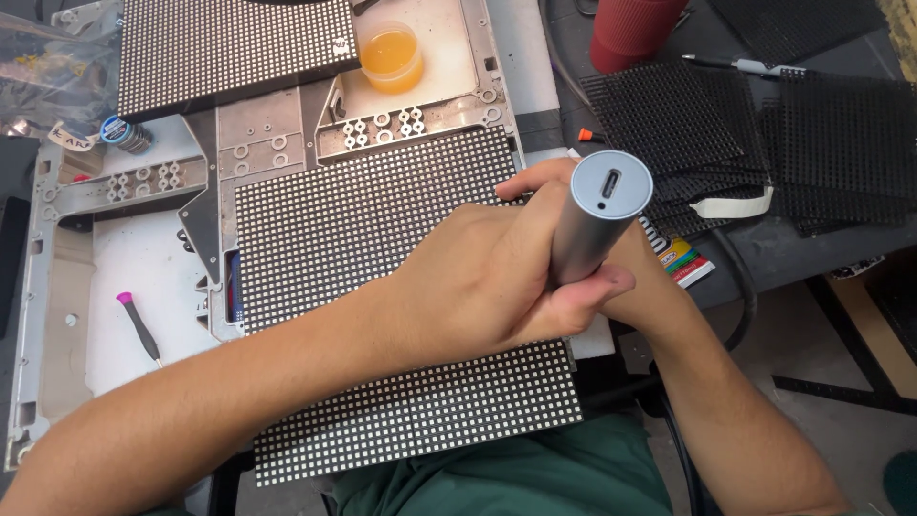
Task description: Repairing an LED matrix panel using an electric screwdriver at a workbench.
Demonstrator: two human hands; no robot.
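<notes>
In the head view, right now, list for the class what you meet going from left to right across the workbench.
Solder spool → small screwdriver with a pink cap → cup of orange liquid → left hand → silver cylindrical tool it grips → white pen

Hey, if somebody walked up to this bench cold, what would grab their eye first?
First, the silver metal cylinder-shaped tool at centre right, clasped by both the left hand and right hand. Beneath them lies a black rectangular panel studded with white dots. At the top, a small clear cup of orange liquid stands out.
</notes>
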